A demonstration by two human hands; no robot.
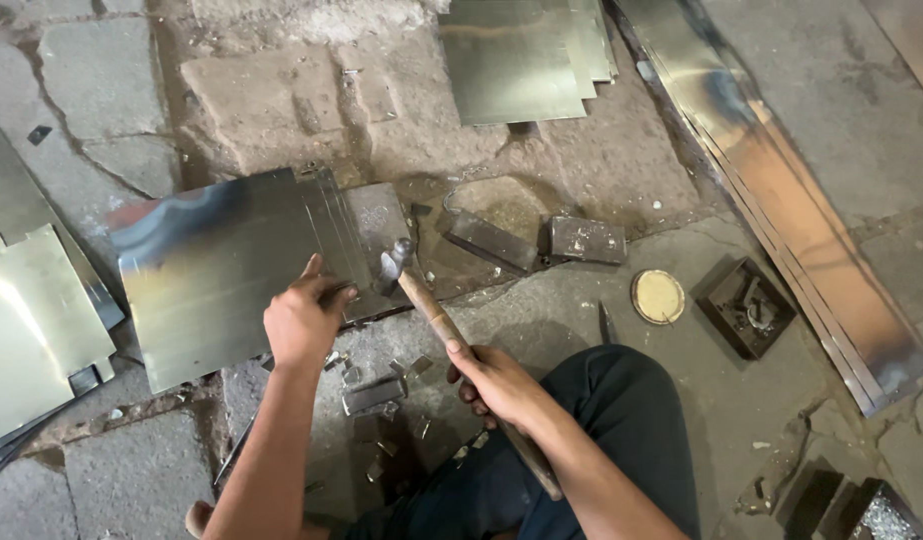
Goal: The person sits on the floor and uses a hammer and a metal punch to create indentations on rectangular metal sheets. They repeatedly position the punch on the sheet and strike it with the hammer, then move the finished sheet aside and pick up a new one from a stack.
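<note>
I look down at a cracked stone floor. My left hand presses a shiny rectangular sheet of metal flat near its right edge, fingers curled and closed on that edge. My right hand is wrapped tight around the wooden handle of a steel-headed hammer, whose head rests on the sheet's right edge, just beside the left hand's fingers. Metal scraps lie below.

the sheet is thin metal, smooth and glossy, mirroring light. the hammer has a worn matt wooden handle and dull metal head. the floor is rough, cracked stone, dusty and matt.
</note>
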